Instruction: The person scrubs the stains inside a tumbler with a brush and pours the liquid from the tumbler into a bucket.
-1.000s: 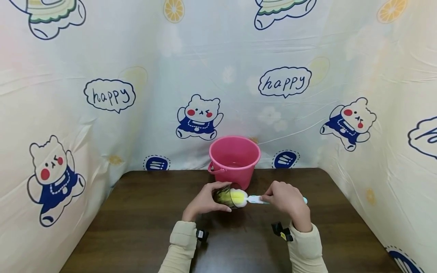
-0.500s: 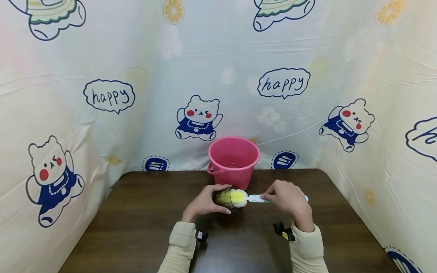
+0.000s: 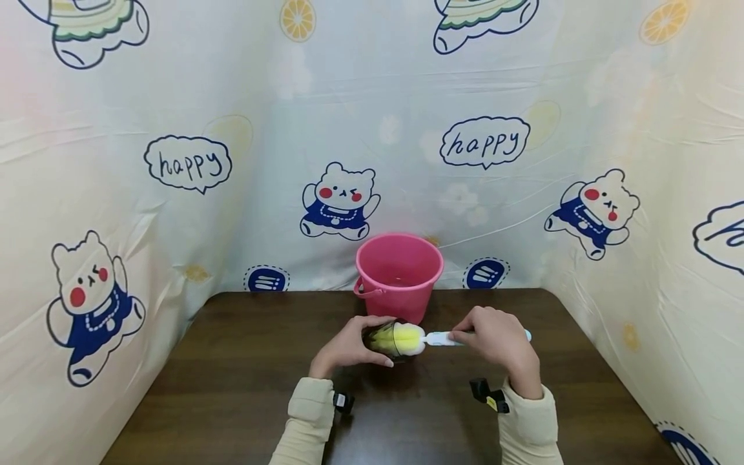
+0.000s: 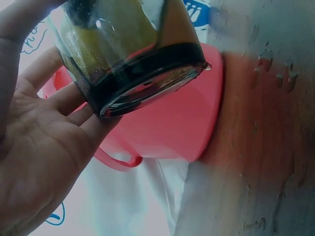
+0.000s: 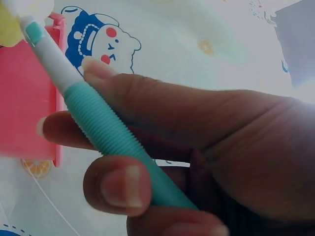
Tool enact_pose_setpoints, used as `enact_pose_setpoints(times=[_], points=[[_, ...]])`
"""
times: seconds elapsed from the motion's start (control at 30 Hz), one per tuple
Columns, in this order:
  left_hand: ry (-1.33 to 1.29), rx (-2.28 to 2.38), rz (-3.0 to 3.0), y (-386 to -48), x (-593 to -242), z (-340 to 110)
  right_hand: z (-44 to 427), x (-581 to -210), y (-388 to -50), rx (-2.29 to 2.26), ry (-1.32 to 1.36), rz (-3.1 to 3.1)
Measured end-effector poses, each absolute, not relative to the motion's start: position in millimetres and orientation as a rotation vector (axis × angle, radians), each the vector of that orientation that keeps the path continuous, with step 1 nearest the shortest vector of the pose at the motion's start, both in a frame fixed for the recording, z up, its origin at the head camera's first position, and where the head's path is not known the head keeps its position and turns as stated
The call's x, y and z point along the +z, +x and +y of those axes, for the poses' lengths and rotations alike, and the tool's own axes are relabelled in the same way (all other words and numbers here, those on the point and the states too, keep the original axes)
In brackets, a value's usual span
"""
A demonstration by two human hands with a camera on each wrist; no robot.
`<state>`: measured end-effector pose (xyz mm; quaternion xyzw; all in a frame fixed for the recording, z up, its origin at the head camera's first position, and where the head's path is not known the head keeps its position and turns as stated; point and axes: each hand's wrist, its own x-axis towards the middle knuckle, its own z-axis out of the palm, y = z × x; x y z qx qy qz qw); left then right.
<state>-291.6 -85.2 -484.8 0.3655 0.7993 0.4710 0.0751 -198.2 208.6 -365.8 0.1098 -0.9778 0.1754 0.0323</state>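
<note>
Two bare hands work close together over a dark brown wood-grain bench [image 3: 244, 374]. The left grip [image 3: 349, 342] is curled round a dark, see-through cup [image 3: 380, 340], its fingers on the far side and the thumb on the near side. The cup lies on its side in that grip, mouth turned towards the right grip [image 3: 494, 337]; whether its wall touches the bench I cannot tell. The right grip is closed with bent fingers on a white-and-turquoise handled sponge brush [image 3: 438, 339], holding the ribbed turquoise part of its handle [image 5: 106, 118]; the handle's end pokes out past the outer side of that hand. Between the two grips, the brush's yellow-and-white head is partly inside the cup, showing yellow through the wall, and partly out past the rim.

Just beyond the left grip and the cup, a pink plastic bucket [image 3: 401, 303] stands upright, its handle hanging low on the left. Water drops [image 4: 291, 81] dot the bench near the left grip. Behind each grip come a cream sleeve and a small black device at the wrist. Farther off, past both grips, hangs a pale cloth [image 3: 261, 213] printed with bears, orange slices and the word "happy".
</note>
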Motion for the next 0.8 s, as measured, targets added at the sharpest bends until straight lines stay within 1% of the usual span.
enact_pose_setpoints(times=[0.37,0.63,0.8], points=[[1.079,1.371,2.417,-291,-486,-88,201,-376,-208,0.467,0.456,-2.954],[1.130,1.402,2.439,-292,-485,-89,195,-382,-214,0.486,0.355,-2.967],[1.113,1.417,2.477,-295,-486,-90,192,-383,-214,0.510,0.292,-3.039]])
